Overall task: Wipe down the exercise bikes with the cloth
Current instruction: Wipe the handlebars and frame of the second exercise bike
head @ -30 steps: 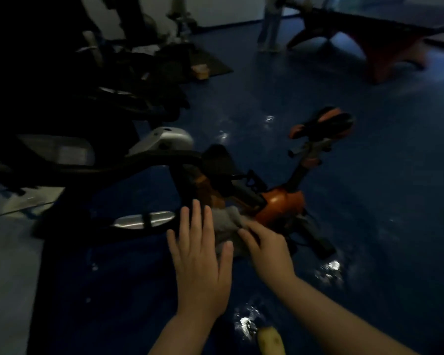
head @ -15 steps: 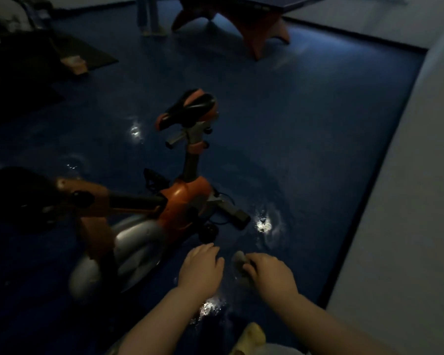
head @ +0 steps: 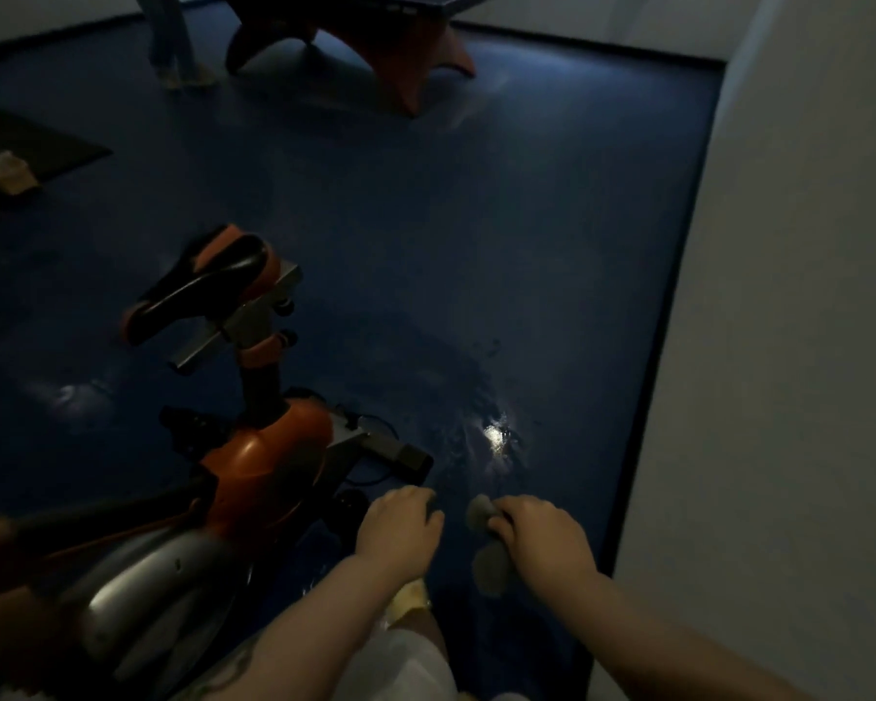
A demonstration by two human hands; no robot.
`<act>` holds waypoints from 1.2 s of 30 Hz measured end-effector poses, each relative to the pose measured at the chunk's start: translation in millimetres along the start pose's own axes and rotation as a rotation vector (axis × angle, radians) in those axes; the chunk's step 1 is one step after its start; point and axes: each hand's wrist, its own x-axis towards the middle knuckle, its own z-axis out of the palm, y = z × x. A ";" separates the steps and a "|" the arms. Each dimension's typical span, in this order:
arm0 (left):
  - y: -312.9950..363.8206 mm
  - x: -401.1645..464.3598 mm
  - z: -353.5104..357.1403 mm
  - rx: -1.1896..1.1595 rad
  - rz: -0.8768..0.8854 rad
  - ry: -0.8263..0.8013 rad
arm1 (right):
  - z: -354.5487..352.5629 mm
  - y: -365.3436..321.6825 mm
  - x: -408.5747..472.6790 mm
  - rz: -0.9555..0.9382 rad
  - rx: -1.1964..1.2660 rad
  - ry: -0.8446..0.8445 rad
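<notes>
Both hands have been pulled off the bike (head: 269, 468); the cloth (head: 481, 516) is squeezed in the closed right hand (head: 542, 533), the left hand (head: 400, 523) is curled shut on nothing seen. Shiny floor (head: 496, 437) could be slipped on.

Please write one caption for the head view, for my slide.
Right hand grips a grey cloth, left hand closed beside it, next to an orange exercise bike on a blue floor.

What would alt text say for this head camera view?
A person's right hand grips a grey cloth beside their closed left hand, above a dark blue floor, next to an orange exercise bike in a dim room.
</notes>
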 end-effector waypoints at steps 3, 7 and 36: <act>17.7 39.8 -7.8 0.014 0.031 -0.033 | -17.7 8.6 36.7 0.007 0.011 0.000; 29.9 107.6 -20.1 0.010 0.046 -0.013 | -40.1 20.2 106.7 -0.001 0.008 -0.011; 32.9 501.9 -181.4 -0.323 -0.479 0.131 | -209.9 12.9 624.4 -0.352 -0.190 -0.405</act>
